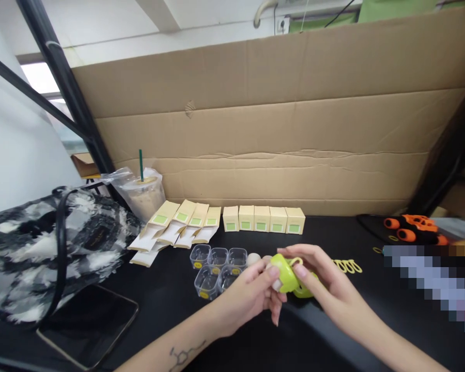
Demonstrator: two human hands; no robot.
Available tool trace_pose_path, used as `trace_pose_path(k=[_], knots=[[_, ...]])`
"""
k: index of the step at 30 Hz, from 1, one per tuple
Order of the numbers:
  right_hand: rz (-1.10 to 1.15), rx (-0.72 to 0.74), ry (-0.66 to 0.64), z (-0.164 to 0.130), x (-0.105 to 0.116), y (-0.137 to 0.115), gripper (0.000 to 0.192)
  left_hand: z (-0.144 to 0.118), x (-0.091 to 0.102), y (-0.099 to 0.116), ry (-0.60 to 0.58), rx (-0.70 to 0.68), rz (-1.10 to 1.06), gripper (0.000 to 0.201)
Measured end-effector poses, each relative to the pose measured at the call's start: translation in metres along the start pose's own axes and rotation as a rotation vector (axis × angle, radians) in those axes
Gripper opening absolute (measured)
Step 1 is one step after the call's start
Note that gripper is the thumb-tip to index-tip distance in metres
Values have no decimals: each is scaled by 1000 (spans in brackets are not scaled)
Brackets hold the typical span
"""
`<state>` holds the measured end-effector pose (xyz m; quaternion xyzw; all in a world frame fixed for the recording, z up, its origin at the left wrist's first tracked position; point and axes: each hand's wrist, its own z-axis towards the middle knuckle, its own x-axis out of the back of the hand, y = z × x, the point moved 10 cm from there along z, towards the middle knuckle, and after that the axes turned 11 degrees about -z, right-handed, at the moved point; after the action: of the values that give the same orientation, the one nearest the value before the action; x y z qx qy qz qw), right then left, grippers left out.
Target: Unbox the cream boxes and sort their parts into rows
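Observation:
Over the black table [372, 310], my left hand [248, 297] and my right hand [325, 284] together hold a lime-green round plastic piece [284, 274] with a yellow loop at its top. A second green piece [304, 292] shows just under it, by my right fingers. Left of my hands sit several small clear plastic cups [217, 268] with yellow stickers. Two beige balls [253, 258] lie beside the cups. Both hands have fingers closed on the green piece.
A row of small cream boxes [263, 218] and flattened cartons [178, 225] lines the cardboard wall [279, 129]. An iced drink in a bag [143, 194], a patterned bag [54, 243] and a phone [89, 325] sit left. Yellow loops [347, 266] and orange-black parts [413, 228] lie right.

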<state>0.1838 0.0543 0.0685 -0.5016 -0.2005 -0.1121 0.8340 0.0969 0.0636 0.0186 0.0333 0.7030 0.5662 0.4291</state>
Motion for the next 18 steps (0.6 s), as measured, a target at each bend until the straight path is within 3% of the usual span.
trace_pose_path(k=[4,6,13,18], knots=[[-327,287,-27,-11,-10,-25,47,-13,5,3,46,-36,102,46],[-387,362,-5,-16,-11,-32,48,-15,2,2,38,-35,155,49],[-453,383,-114,-20,-21,-35,60,-18,-6,-1,-24,47,183,60],[-424,400,-117,-19,-23,-38,51,-21,-5,-5,-48,98,313,77]])
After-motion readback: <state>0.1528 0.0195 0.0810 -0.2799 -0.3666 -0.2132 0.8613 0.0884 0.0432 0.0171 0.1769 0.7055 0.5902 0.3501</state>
